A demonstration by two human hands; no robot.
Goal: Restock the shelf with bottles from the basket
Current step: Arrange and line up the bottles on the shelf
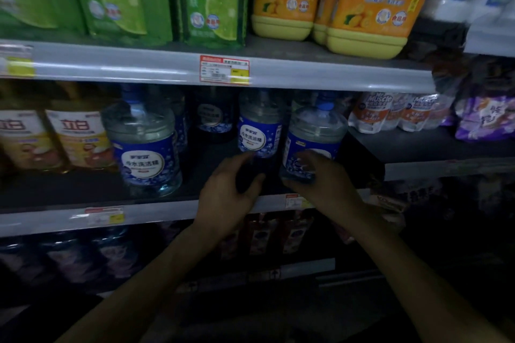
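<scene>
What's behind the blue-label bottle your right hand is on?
Behind the bottle under the right hand, another clear bottle's shoulder and blue cap show. Its label and anything deeper stay hidden in the shadow.

The head camera looks forward and slightly down, close to the middle shelf (167,205).

Bare forearms, no sleeves (dim light); left grip (227,192), right grip (320,175) ungloved.
</scene>
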